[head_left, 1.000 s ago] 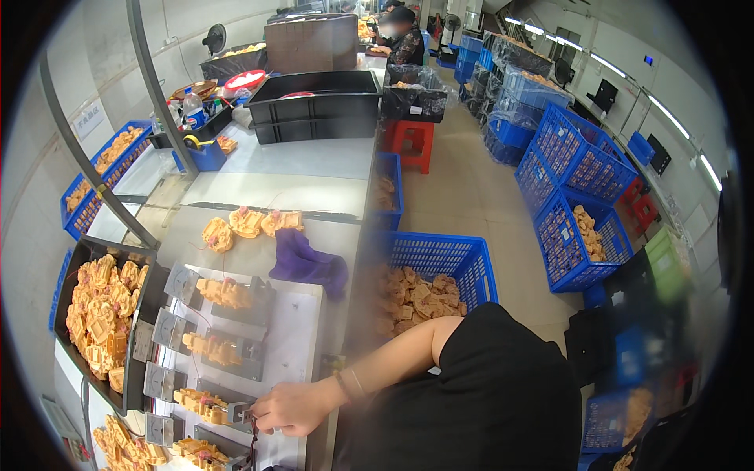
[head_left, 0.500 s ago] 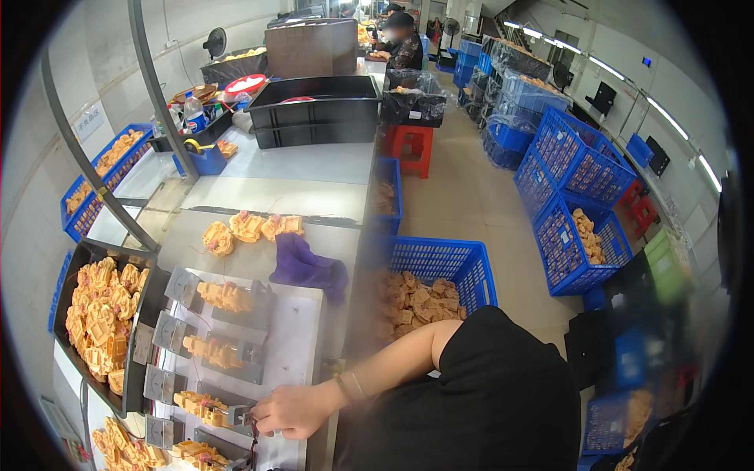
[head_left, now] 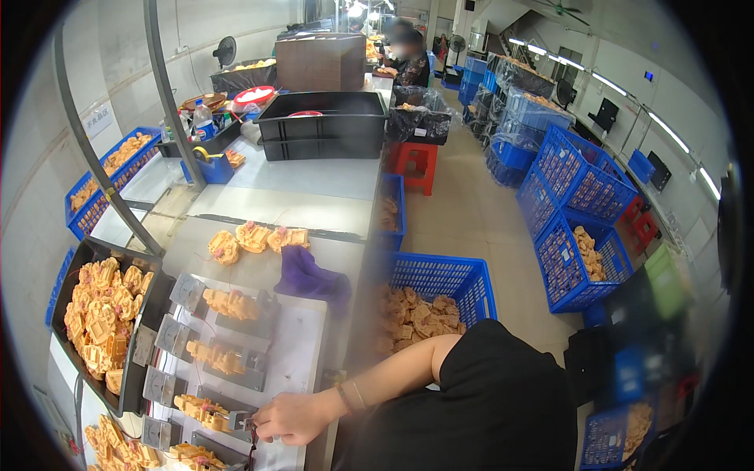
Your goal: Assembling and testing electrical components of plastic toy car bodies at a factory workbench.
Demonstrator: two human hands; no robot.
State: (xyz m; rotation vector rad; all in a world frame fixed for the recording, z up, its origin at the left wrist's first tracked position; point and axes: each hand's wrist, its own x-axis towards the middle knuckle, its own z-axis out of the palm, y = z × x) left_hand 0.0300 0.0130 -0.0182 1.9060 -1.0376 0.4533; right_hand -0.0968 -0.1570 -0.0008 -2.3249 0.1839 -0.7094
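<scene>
My right hand [head_left: 289,418] reaches in from the right, fingers closed at the metal clamp [head_left: 240,421] on the end of a bench fixture. That fixture holds a yellow-orange moulded plastic part [head_left: 199,410]. Dark wires or cords hang beside my fingertips, partly hidden by them. Farther up the row, two like fixtures hold similar parts, an upper one [head_left: 230,304] and a middle one [head_left: 214,357]. Nearest the lower edge, another part [head_left: 195,456] sits in a fixture cut off by the frame. My left hand is out of sight.
A black tray [head_left: 149,345] heaped with parts stands left of the fixtures. Beyond them lie a purple cloth [head_left: 308,276] and loose parts [head_left: 253,236]. A blue crate [head_left: 481,275] of parts is right of the bench. Metal posts [head_left: 169,94] rise at left. A person [head_left: 411,67] works far off.
The view has tilted slightly, so the far bench and aisle appear lower. My right hand stays at the same fixture, its fingers still closed at the clamp.
</scene>
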